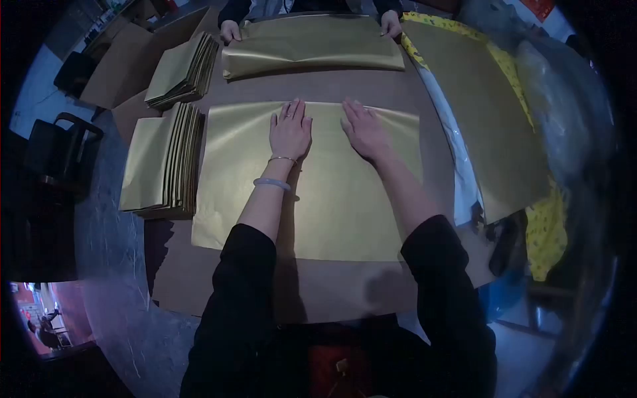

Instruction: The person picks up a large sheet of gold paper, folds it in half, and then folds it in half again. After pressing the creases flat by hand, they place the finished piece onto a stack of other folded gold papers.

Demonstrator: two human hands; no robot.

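A large gold paper sheet lies on brown cardboard in front of me. My left hand rests flat near the sheet's far edge, fingers pointing away, with a thin bracelet and a pale bangle at the wrist. To its right, my right hand lies on the same sheet, palm down with its fingers stretched toward the far edge. Neither hand grips anything. The sheet's near left corner is slightly crumpled.
Across the table a co-worker's two hands hold folded gold paper. Two folded stacks stand at the left, near a cardboard box. At the right lies a pile of sheets with yellow-and-white wrapping.
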